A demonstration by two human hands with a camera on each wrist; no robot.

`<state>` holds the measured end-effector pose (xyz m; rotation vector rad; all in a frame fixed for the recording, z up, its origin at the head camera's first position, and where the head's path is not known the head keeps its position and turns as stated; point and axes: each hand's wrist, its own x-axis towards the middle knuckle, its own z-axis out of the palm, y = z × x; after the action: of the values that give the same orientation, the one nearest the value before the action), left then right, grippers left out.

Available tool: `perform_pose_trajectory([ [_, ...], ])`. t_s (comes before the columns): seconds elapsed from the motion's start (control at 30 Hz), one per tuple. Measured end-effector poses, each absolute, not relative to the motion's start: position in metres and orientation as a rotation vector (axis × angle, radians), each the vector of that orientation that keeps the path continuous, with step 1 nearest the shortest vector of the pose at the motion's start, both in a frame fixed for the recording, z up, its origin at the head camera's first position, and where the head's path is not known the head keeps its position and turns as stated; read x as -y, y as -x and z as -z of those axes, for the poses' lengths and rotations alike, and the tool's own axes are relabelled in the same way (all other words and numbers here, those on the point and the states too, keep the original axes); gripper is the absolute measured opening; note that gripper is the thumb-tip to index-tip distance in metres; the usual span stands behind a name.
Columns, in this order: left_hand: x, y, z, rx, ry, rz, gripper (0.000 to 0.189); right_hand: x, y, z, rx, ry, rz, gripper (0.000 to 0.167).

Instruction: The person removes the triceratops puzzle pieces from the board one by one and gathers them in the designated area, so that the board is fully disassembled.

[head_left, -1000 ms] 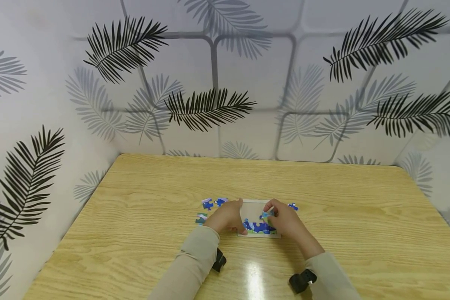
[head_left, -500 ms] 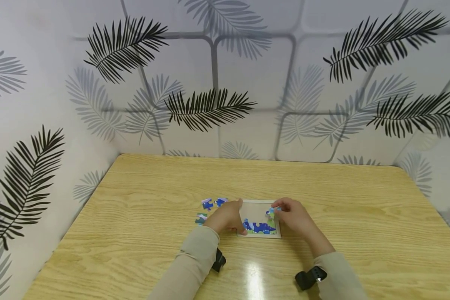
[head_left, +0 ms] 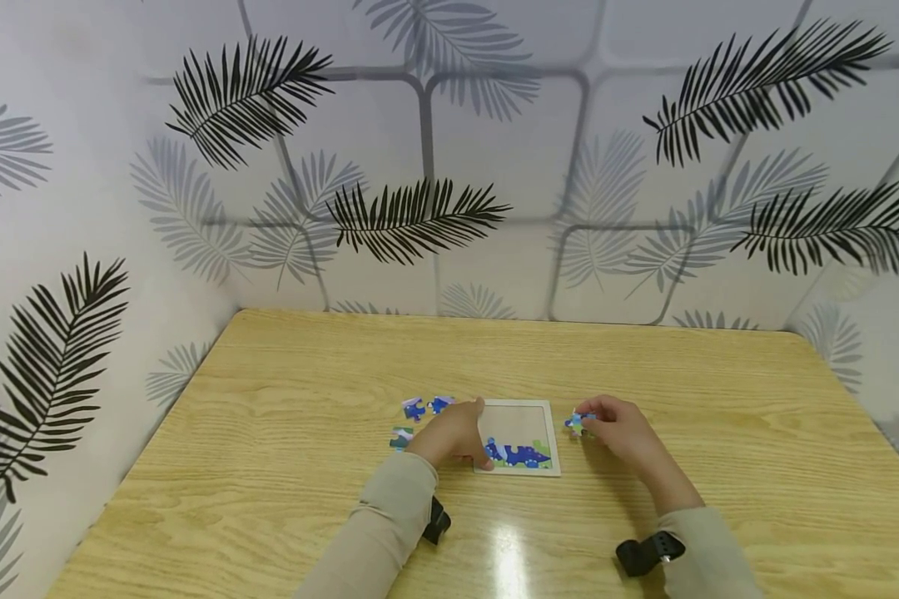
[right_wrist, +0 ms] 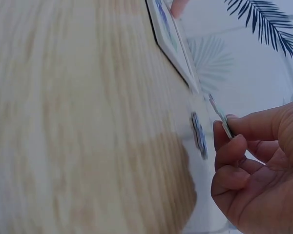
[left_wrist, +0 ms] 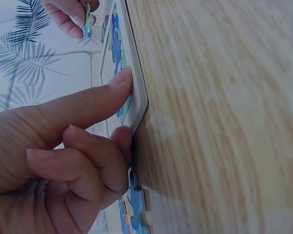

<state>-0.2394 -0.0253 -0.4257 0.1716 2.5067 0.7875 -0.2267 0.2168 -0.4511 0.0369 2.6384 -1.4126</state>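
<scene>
My left hand (head_left: 455,428) grips the left side of a shallow puzzle tray (head_left: 555,449). In the left wrist view its thumb presses on the pale rim and the curled fingers sit against the tray's side. Joined jigsaw pieces (head_left: 520,455) with a blue dinosaur picture fill the tray's near part; bare board shows above them. Right of the tray, my right hand (head_left: 618,424) pinches a jigsaw piece (right_wrist: 220,117) between thumb and fingers, tilted above the table. Below that piece, a few loose pieces (right_wrist: 198,135) lie on the table, mostly hidden in the head view.
To the left of the tray lie more loose pieces: a blue one (head_left: 414,408), another blue one (head_left: 440,404) and a green-and-white one (head_left: 402,438). The wood-grain table (head_left: 307,374) meets a leaf-patterned wall (head_left: 494,274) at the back.
My right hand has carried the pinched jigsaw piece rightward, from over the tray to over the table beside it. The left hand stays at the tray's left side.
</scene>
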Motion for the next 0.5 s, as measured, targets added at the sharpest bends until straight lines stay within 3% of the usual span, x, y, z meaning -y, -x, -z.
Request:
perform_pose_trajectory([
  [0.5,0.026,0.242,0.429,-2.504,-0.176,-0.789,0.102,-0.254,0.226,0.459,-2.681,-0.086,1.388,0.022],
])
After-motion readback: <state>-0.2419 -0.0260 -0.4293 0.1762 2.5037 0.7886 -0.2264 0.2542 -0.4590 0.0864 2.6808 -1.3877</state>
